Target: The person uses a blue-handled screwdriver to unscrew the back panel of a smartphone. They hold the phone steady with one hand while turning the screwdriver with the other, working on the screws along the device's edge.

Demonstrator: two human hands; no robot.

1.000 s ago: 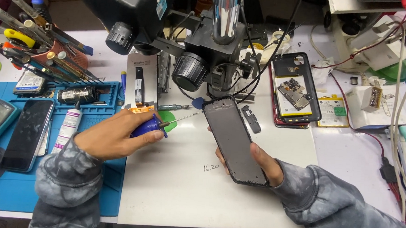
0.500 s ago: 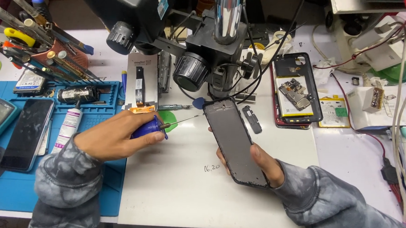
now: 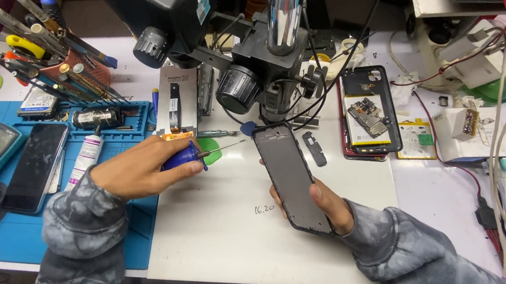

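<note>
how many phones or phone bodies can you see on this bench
3: a dark phone frame in the right hand, an opened phone right of the microscope, and a black phone on the blue mat; others may be hidden.

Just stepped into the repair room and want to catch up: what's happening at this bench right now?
A person sits at a white work mat under a black microscope. The left hand grips a blue-handled precision screwdriver, its thin tip pointing toward a dark rectangular phone frame, which the right hand holds tilted up off the mat. An opened red-edged phone with exposed circuit board lies further back on the right.
</note>
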